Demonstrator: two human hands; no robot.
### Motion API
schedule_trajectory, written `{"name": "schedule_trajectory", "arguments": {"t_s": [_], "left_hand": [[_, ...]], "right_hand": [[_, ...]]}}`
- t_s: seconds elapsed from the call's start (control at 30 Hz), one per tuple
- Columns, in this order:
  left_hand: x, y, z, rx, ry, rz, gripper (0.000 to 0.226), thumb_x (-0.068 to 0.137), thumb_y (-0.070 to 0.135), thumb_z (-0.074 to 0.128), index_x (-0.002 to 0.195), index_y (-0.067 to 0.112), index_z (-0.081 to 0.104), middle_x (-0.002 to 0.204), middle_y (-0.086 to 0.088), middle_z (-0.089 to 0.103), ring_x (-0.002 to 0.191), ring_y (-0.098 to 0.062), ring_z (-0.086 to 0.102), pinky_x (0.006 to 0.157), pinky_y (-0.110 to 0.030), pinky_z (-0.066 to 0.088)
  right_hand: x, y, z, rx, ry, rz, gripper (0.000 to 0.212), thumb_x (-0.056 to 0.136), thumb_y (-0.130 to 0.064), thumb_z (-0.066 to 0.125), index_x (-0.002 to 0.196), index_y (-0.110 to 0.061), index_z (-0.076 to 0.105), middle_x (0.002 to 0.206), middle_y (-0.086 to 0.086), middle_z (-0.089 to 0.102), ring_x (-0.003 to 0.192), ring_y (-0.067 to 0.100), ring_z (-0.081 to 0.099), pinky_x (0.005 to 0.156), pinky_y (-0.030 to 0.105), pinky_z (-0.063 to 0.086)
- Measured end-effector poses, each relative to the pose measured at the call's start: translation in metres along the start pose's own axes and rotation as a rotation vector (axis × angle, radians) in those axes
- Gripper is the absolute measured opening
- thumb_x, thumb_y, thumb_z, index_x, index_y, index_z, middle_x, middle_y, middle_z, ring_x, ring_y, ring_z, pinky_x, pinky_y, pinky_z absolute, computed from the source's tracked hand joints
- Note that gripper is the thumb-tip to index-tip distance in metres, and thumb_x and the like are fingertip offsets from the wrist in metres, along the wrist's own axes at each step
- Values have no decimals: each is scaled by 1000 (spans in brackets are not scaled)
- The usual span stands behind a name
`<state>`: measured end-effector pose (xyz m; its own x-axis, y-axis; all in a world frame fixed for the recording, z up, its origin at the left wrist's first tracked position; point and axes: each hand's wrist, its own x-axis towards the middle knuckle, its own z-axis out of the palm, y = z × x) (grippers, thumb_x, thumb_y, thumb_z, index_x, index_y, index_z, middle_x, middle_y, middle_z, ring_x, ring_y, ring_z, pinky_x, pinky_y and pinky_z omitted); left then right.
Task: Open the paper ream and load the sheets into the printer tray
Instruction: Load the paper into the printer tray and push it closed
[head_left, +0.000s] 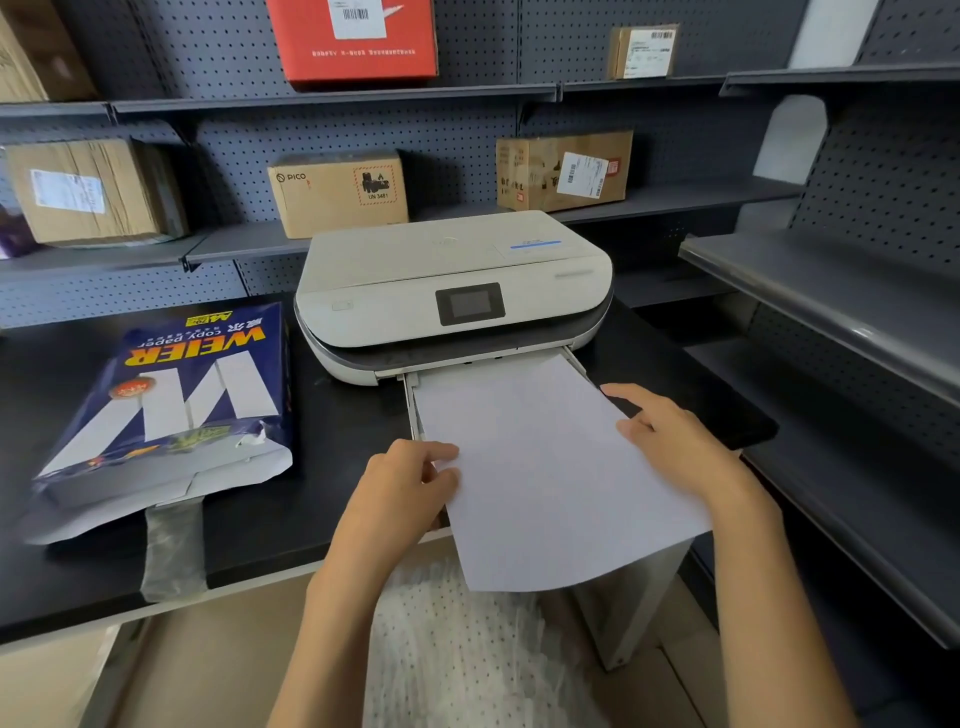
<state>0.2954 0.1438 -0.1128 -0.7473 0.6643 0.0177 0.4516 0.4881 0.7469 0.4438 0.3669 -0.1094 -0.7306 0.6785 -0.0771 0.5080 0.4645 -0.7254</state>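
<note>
Paper was the centre of the head view: a thin stack of white sheets lay with its far end inside the pulled-out printer tray, while its near end hung past the edge of the black table and bent down a little. It was probably held this way so that the sheets could slide straight along the tray walls. The left hand pinched the left edge of the stack between thumb and fingers, most likely to steer it. The right hand rested on top near the right edge, fingers spread and closed around nothing, apparently pressing the paper flat and pushing it forward. The printer stood at the back of the table with the tray facing the person, which made the loading easy. The paper ream lay well apart to the left, its wrapper torn open at the near end, within reach for more sheets. The loading seemed not yet finished.
</note>
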Motion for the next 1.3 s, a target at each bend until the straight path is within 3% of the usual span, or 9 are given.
{"name": "schedule_trajectory", "arguments": {"t_s": [0.1,0.23,0.47,0.73,0.87,0.97,1.13,1.3], "left_hand": [[2,-1,0,2,5,3,35,95,21,54,129,24,61,67,-1,59,54,-10,57,52,-18,45],[7,0,-1,-2,14,9,35,95,20,52,129,24,61,64,3,57,50,-7,58,51,-14,44],[8,2,-5,4,2,9,38,94,19,51,130,24,61,62,6,57,46,-3,56,47,-8,42],[10,5,-7,-10,-21,18,37,94,18,52,129,23,61,57,6,57,42,1,54,45,-6,38],[14,3,-6,-4,-28,8,36,96,18,51,131,22,60,57,6,57,44,0,55,44,-6,38],[18,-1,-5,0,-35,-8,37,96,18,51,132,22,59,61,6,57,48,-4,57,51,-13,44],[28,-5,-4,2,-37,-22,37,96,18,52,132,23,58,62,7,53,53,-8,59,56,-18,45],[40,-8,-3,23,-25,-33,36,96,20,51,131,25,58,60,6,55,41,2,54,49,-14,39]], "right_hand": [[4,-2,-1,12,10,9,49,103,-15,42,148,-34,37,73,-2,51,76,14,53,79,30,44],[10,-3,-3,-6,-5,29,49,102,-16,42,147,-37,38,73,-2,49,71,13,51,72,28,43],[18,-5,-5,-88,-62,58,36,101,-18,42,130,-39,49,101,12,61,81,23,57,69,31,47],[18,-1,-6,-74,-83,63,35,101,-18,45,130,-37,48,79,1,51,72,17,54,67,29,46],[21,-4,-6,-98,-84,85,32,101,-23,46,130,-37,47,96,7,51,79,21,56,71,31,46],[24,-8,-5,-121,-76,108,20,101,-25,46,120,-26,47,110,9,55,93,24,58,77,33,46],[33,-12,-4,-140,-25,116,12,99,-25,49,105,-14,50,109,10,57,91,23,55,73,31,42],[47,-13,-2,-131,-21,118,10,98,-22,48,101,-14,53,109,9,57,87,22,53,69,29,41]]}}
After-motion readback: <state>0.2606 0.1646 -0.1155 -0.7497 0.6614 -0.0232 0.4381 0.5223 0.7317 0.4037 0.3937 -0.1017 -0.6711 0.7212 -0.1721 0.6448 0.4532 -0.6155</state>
